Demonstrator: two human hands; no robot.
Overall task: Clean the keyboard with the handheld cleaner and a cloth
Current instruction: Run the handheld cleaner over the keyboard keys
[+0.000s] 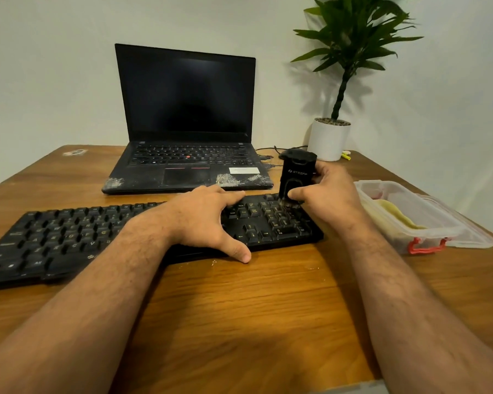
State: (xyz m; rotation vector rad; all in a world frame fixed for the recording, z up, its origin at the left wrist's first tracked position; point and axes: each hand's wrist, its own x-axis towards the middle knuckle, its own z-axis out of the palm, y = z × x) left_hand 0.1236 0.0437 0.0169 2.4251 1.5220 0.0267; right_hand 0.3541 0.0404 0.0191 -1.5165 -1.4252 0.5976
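the right hand grips the black cleaner standing on the right end of the keyboard, middle of the frame. the left hand lies flat on the keys, fingers spread, on the bench.

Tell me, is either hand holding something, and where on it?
The right hand grips the black handheld cleaner around its lower body, brush end down on the keyboard. The left hand holds nothing; it rests spread on the keyboard.
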